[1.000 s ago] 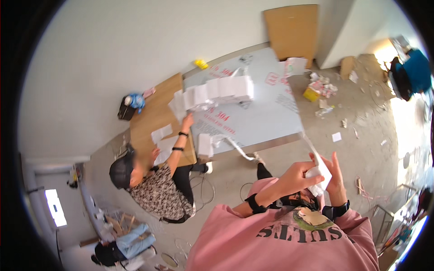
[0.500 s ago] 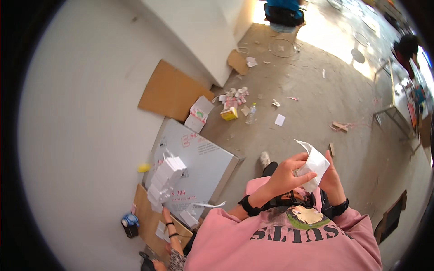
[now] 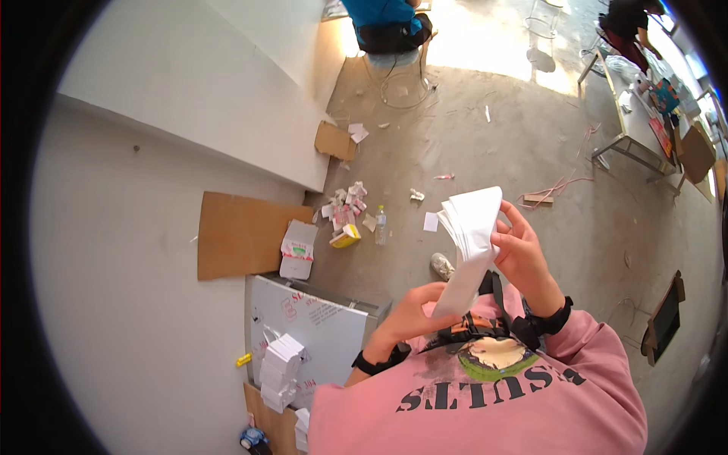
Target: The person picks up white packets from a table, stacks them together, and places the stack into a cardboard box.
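Note:
In front of my chest, both hands hold a white paper stack [image 3: 472, 246] of thin layers, whose upper edges fan apart. My left hand [image 3: 409, 317] is closed on its lower end, the fingers partly hidden behind the paper. Near the top right edge, my right hand [image 3: 523, 254] pinches the stack between thumb and fingers. Whether the layers are loose sheets or flat bags, I cannot tell. Lower left, a tall white stack of similar paper [image 3: 282, 364] rests on a grey printed metal-sheet surface [image 3: 334, 334].
A brown cardboard sheet [image 3: 235, 235] lies by the wall. On the floor are a paper scrap pile [image 3: 347, 203], a yellow box [image 3: 345, 236] and a plastic bottle [image 3: 381, 226]. One person [image 3: 390, 26] sits ahead; another [image 3: 633, 30] stands at a cluttered table [image 3: 618, 106].
My view has turned. The paper, folded over between my hands before, is now raised and stretched out with its layers fanned. My right hand has moved up to its top edge, my left lower.

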Available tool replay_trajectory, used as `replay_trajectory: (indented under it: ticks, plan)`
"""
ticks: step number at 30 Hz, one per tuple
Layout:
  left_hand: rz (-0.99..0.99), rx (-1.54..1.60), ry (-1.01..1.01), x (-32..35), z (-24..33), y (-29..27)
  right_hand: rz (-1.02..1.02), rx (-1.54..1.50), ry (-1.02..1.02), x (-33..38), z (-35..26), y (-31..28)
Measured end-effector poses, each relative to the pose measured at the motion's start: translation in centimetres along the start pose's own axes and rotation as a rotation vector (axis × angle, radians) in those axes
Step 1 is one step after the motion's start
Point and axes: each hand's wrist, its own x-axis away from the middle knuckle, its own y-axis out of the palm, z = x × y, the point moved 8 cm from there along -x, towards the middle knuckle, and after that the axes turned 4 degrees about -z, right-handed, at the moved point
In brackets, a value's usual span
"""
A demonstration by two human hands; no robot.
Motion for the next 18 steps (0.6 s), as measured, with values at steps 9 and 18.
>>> replay_trajectory:
  ticks: [9,18]
  plan:
    - [0.525,0.557,0.221,-1.2,2.6,-5.5,-0.305,0.202,0.275,-4.4,0.7,5.1]
    - [1.034,0.321,0.219,-0.6,4.8,-4.0,-0.410,0.263,0.520,-6.0,1.4,4.3]
